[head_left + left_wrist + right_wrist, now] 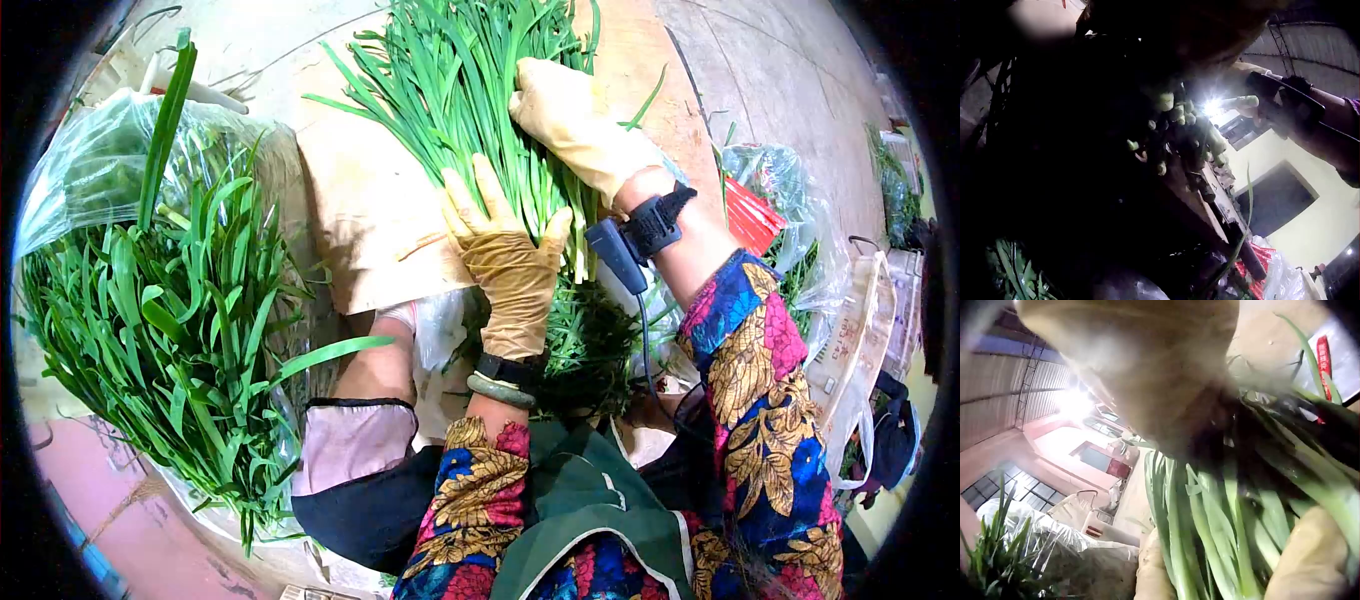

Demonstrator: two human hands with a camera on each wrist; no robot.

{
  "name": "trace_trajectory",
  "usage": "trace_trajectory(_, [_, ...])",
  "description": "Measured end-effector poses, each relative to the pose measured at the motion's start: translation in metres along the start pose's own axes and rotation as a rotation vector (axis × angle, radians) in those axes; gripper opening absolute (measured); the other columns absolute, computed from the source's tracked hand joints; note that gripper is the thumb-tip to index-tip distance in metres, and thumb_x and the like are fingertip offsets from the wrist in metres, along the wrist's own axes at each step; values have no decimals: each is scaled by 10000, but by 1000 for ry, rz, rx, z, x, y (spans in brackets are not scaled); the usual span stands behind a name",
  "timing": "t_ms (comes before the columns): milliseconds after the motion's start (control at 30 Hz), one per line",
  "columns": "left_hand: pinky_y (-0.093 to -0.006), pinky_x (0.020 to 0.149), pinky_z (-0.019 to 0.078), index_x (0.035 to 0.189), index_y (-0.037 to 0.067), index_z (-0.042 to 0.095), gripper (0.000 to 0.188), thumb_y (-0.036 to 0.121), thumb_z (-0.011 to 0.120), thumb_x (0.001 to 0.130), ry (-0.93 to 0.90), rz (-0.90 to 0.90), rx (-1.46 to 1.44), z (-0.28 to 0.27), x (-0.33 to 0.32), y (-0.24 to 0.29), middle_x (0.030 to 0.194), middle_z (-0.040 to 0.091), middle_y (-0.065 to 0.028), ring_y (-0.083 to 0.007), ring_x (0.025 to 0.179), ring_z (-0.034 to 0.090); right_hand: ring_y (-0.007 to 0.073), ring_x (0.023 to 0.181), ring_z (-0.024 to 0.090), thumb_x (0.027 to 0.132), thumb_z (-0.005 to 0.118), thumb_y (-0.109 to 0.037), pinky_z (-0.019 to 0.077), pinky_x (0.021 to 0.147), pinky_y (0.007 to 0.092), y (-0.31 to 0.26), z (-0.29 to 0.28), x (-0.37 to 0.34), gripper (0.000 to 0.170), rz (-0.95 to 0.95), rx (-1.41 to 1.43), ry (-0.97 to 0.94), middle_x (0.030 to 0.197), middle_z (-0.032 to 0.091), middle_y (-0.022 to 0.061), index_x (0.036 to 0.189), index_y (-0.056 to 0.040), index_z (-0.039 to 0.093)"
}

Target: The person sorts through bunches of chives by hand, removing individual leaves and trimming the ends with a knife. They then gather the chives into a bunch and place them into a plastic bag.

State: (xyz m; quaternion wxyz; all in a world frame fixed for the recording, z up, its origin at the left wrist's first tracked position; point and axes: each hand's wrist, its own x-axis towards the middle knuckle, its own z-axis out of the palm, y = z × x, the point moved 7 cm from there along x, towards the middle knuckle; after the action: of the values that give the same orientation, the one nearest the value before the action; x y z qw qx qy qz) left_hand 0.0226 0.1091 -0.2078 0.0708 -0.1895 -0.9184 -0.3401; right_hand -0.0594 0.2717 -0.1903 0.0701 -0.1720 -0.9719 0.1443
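Note:
A thick bundle of long green leafy stalks (480, 110) lies on a tan board (365, 215). My gloved left hand (510, 265) grips its lower, pale end, fingers spread over one side and thumb on the other. In the right wrist view, part of the left hand (1310, 562) flanks the stalks (1210, 531). Farther up, my gloved right hand (570, 120) curls over the right edge of the bundle and grips it; its fingertips are hidden. Cut stalk ends (1179, 114) show in the dark left wrist view.
A large heap of green leaves (160, 330) with clear plastic (75, 170) stands at the left. More loose greens (590, 345) lie below the board. Red packaging (750, 215), plastic bags and a pale crate (850, 330) are at the right.

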Motion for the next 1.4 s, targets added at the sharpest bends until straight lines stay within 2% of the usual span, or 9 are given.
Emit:
trace_trajectory(433, [-558,1111,242,1464,14,295,1070,527,758,647,1,-16,-11,-2,0,1,1480,247,-302,-499,1327,276,349,890,660,751,672,-277,520,768,439,-7,-10,-5,288,129,24,-159,904,680,167,929,-51,656])
trace_trajectory(600, [-549,1111,258,1467,22,289,1092,472,804,617,3,-20,-11,-4,1,2,1481,246,-299,-495,1330,277,358,859,661,748,648,-259,519,774,426,-4,-9,-3,233,53,155,-36,854,682,176,865,-58,661])
trace_trajectory(767, [-536,1112,274,1459,3,291,1113,453,834,598,1,-21,-12,-6,2,3,1457,271,-316,-499,1323,285,108,646,549,823,702,-200,467,618,301,31,13,5,162,167,594,-142,654,591,23,796,-52,642])
trace_trajectory(967, [-533,1114,271,1459,-7,287,1123,467,833,600,13,-26,-55,-7,2,2,1451,286,-315,-496,1326,287,130,824,548,843,708,-171,442,722,269,-3,-57,-10,163,-177,304,85,816,558,36,809,-30,634])
trace_trajectory(1067, [-540,1112,267,1450,-18,302,1111,478,829,607,30,-10,-53,-11,3,3,1432,317,-314,-493,1320,294,179,863,472,838,661,-22,417,808,297,-29,-93,-31,127,-148,534,85,934,494,62,912,-44,560])
trace_trajectory(1100, [-542,1111,267,1447,-20,306,1107,481,827,609,37,-1,-60,-12,3,2,1428,323,-314,-493,1318,296,213,943,429,822,645,20,383,871,351,-38,-100,-46,139,-53,857,28,1015,418,94,871,-27,524])
trace_trajectory(1233, [-549,1089,281,1440,-7,331,1087,495,820,609,135,-27,-106,-28,5,5,1408,337,-326,-486,1291,328,176,925,497,852,673,-91,408,835,292,-29,-103,-50,106,-379,500,227,936,490,59,862,-32,586])
trace_trajectory(1267, [-562,1054,307,1400,11,414,964,466,803,645,202,25,-73,-39,8,13,1381,383,-285,-476,1256,362,146,899,537,873,674,-134,435,793,262,-34,-107,-54,124,-491,358,330,865,531,37,854,-30,608])
trace_trajectory(1400, [-536,1000,336,1216,65,608,617,380,755,706,260,150,-70,-49,20,23,1211,526,-149,-400,1159,423,56,816,508,927,631,-112,441,775,220,-22,-74,-63,93,-149,719,-82,803,536,-44,914,-37,576])
